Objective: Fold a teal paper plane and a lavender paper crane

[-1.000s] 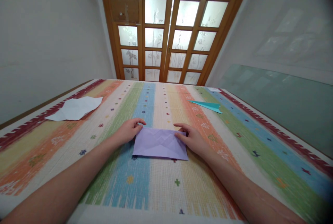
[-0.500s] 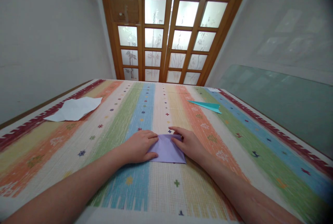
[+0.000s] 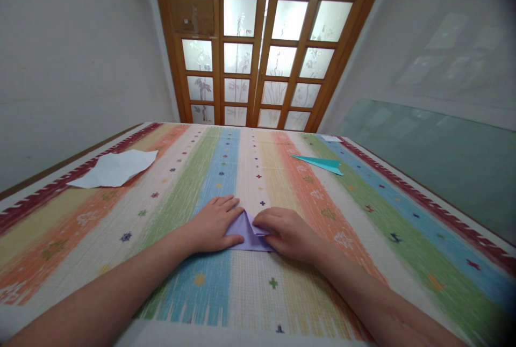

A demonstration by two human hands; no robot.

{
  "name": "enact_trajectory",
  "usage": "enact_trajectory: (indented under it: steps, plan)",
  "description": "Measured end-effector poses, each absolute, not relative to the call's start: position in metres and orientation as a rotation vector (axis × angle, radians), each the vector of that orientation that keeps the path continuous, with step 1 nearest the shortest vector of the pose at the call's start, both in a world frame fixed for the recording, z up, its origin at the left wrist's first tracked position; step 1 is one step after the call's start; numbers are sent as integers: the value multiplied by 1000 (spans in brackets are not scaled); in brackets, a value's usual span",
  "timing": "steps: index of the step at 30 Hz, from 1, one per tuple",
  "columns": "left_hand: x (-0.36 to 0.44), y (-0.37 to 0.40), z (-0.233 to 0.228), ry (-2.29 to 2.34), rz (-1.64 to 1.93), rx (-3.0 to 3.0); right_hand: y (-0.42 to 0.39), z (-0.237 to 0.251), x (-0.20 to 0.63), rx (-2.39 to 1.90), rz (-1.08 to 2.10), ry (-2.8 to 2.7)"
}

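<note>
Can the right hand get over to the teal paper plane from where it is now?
Probably yes. The right hand rests on the purple paper, and only bare striped cloth lies between it and the teal paper plane, farther back on its side.

Folded paper [image 3: 246, 230] between the hands: pale lilac, plain. Table [image 3: 250, 164] cloth: lengthwise stripes of dark red, yellow, orange, cream, green and blue, brushed-looking, with dark red toothed borders along both long sides; small cross and star motifs in navy, red, green and yellow run along the stripes. Crumpled sheet [image 3: 115, 168], far left: white. Paper plane [image 3: 321, 164], far right: teal. Door [image 3: 258, 46]: honey-brown wooden frame, frosted panes with grey bamboo pattern.
</note>
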State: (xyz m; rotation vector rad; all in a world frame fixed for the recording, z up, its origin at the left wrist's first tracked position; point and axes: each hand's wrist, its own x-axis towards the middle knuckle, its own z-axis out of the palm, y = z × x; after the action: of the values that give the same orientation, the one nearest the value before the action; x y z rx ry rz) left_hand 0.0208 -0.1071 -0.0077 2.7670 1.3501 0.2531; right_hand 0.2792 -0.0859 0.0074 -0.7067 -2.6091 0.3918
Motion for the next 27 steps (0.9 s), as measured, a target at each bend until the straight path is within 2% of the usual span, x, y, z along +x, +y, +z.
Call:
enact_trajectory:
  steps: [27]
  plan:
    - [17, -105, -11, 1385, 263, 2785, -98, 10, 267, -479, 397, -2733]
